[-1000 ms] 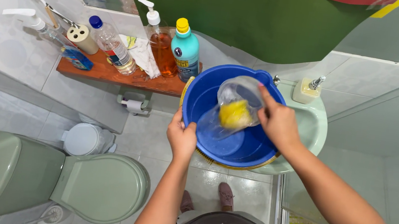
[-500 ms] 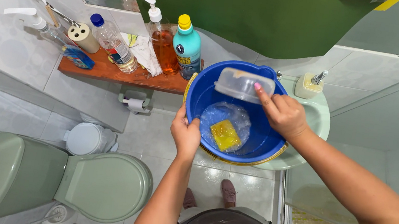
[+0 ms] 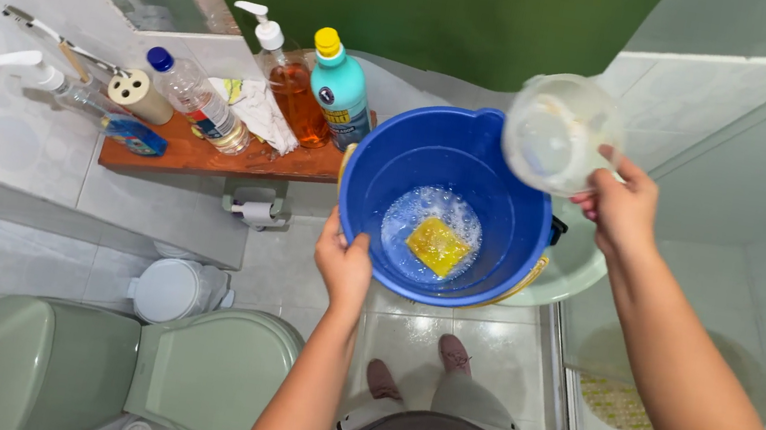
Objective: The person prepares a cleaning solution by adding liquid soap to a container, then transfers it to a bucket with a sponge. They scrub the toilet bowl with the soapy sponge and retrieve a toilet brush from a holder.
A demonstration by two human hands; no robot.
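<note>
A blue bucket (image 3: pixel 500 177) rests on a pale green sink (image 3: pixel 575 269). At its bottom lie a yellow sponge (image 3: pixel 438 245) and some foamy water (image 3: pixel 413 220). My left hand (image 3: pixel 344 267) grips the bucket's near rim. My right hand (image 3: pixel 621 207) holds an empty clear plastic container (image 3: pixel 559 133) up to the right of the bucket, above the sink, its mouth turned toward me.
A wooden shelf (image 3: pixel 200 152) left of the bucket carries a teal bottle (image 3: pixel 340 89), an orange soap pump (image 3: pixel 290 90), a water bottle (image 3: pixel 197 101), a rag and a toothbrush holder. Below are a green toilet (image 3: pixel 126 374), a small white bin (image 3: pixel 171 290) and a toilet-paper holder (image 3: pixel 254 211).
The yellow sponge and water dropped from the container into the bucket. My right hand then lifted the emptied container up and to the right, away from the bucket. The left hand kept its grip.
</note>
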